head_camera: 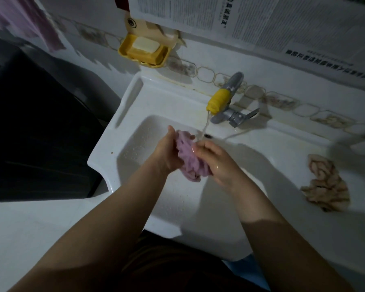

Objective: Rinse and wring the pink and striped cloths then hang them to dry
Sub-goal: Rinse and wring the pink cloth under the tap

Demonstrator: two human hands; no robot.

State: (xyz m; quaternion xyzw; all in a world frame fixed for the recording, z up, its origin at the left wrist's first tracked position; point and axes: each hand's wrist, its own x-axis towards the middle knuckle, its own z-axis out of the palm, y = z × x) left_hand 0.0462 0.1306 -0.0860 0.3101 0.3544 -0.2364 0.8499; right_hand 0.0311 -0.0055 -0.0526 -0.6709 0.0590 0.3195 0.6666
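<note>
Both hands meet over the white sink (135, 102), clamped on the pink cloth (187, 153) from either side. The left hand (167, 152) wraps the bunched cloth at its nine o'clock side, fingers curled around the top edge, while the right hand (215, 159) presses in at its three o'clock side, wet and shining. The cloth is crumpled into a thick wad between the palms, with a lower fold hanging out at six o'clock above the basin.

A thin stream of water (204, 127) falls from the yellow spout cover (217, 102) of the metal tap (232, 114), which stands at one o'clock from the hands, and lands on the top of the cloth just where the fingers of the two hands come close.

The striped cloth (325, 184) lies crumpled on the sink's flat ledge at three o'clock, well apart from the hands and touching neither.

At eleven o'clock, a yellow soap dish (122, 49) is fixed to the tiled wall (261, 66), holding a pale bar of soap (144, 45). Printed paper sheets (282, 20) cover the wall at twelve to two o'clock. A pinkish fabric (25, 22) hangs at the far ten o'clock corner; what kind of fabric it is cannot be told in the dim light.
</note>
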